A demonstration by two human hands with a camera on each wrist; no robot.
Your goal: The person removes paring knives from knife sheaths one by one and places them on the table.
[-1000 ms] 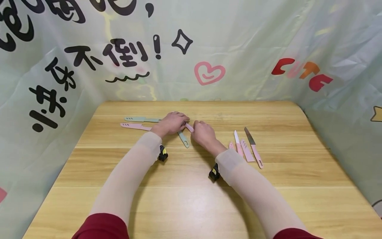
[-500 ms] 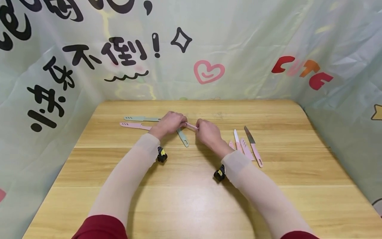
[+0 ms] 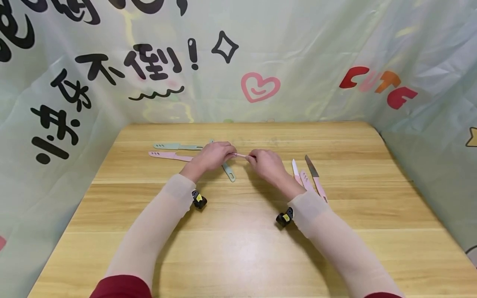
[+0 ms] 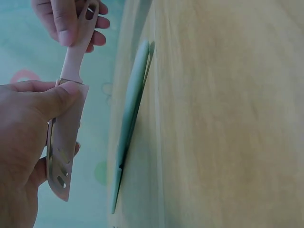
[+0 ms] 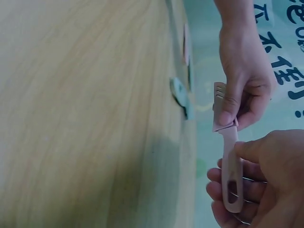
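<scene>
Nearest to us are two dark red sleeves (image 3: 121, 286), from which pale inner sleeves (image 3: 173, 198) run forward, with a small black camera (image 3: 199, 200) at each wrist. They reach out across a wooden table (image 3: 238, 252). Beyond the right forearm, which hides their lower ends in part, we find a dark-bladed knife (image 3: 311, 166) with a pink handle, a white-bladed knife (image 3: 295, 167), also pink-handled, and between them a loose pink sheath (image 3: 306, 181).

Farther on, the right hand (image 3: 266, 165) grips the slotted handle (image 4: 76, 57) of a pink knife, thumb on one face, the other fingers curled behind it. The left hand (image 3: 214, 157) pinches the slotted pink cover (image 4: 65, 135) between thumb and fingers, close to where it meets the handle. We see the knife held between both hands above the table, its blade inside the cover.

Under the left hand a green knife (image 3: 228, 171) slants on the table, its middle hidden. To its left lies a covered pink knife (image 3: 162, 155), and just behind that a covered green knife (image 3: 167, 146). At the back hangs a printed cloth (image 3: 309, 62).
</scene>
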